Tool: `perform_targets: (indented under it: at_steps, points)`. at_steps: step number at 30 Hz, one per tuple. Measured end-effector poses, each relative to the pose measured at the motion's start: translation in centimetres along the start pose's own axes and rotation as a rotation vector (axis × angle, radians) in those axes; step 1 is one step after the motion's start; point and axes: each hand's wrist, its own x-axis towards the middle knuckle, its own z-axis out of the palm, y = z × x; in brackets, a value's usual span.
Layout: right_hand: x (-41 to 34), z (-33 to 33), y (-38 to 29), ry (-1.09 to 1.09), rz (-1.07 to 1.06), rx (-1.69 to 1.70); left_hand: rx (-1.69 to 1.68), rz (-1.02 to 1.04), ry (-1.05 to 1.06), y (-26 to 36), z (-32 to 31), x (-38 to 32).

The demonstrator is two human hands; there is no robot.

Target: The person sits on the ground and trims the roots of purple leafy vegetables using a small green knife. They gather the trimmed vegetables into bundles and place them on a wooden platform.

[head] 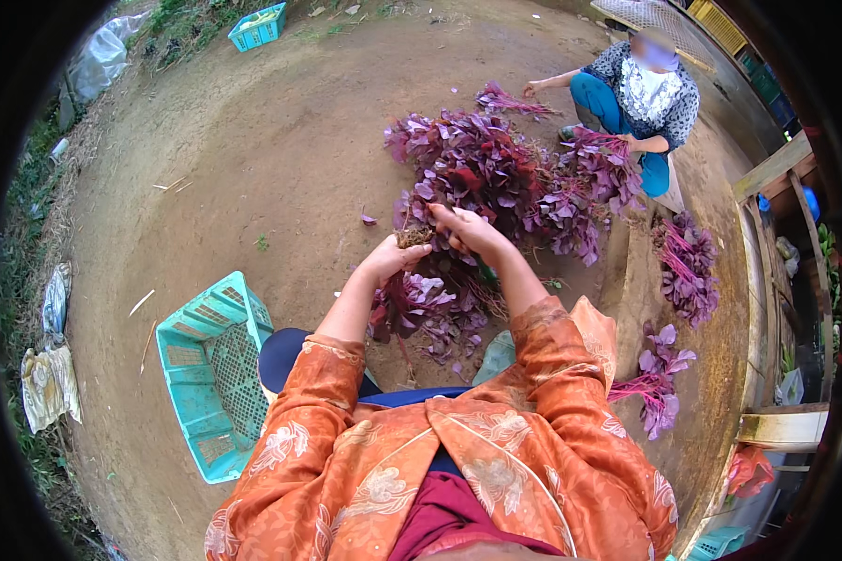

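My left hand (391, 258) is closed around a bunch of purple-leaved plants, their brown, soil-caked roots (414, 238) upward and leaves (401, 298) hanging below. Close beside the roots is my right hand (471, 231); a dark, narrow object shows at its fingers, and something green shows below its wrist. Whether these are one tool I cannot tell. Just beyond both hands lies a large heap of purple-leaved plants (473, 165) with pink stems, on bare earth. More purple leaves lie below my hands, near my feet.
An empty turquoise plastic crate (182, 393) stands at my left. Across the heap another person (638, 105) squats, holding purple plants. Bundles (689, 270) and a smaller bunch (656, 382) lie at right, near a wooden frame (775, 165). Another turquoise crate (258, 31) stands far off.
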Motion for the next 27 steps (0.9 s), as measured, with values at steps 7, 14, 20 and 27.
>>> perform_targets:
  at_steps: [7, 14, 20, 27]
  points:
    - [1.0, 0.1, 3.9, -0.442, -0.123, -0.108, 0.579, 0.226, 0.081, -0.5, 0.9, 0.4]
    - [1.7, 0.4, 4.3, 0.102, 0.082, 0.052, 0.132, 0.071, 0.221, 0.2, 0.6, 0.4]
    - [-1.0, 3.6, 5.2, -0.002, 0.26, 0.544, -0.593, 0.38, 0.562, 1.9, 0.4, 0.6]
    - [0.0, 5.7, 5.3, -0.038, 0.006, 1.093, 0.03, 0.642, 0.228, 2.6, 6.3, -1.5]
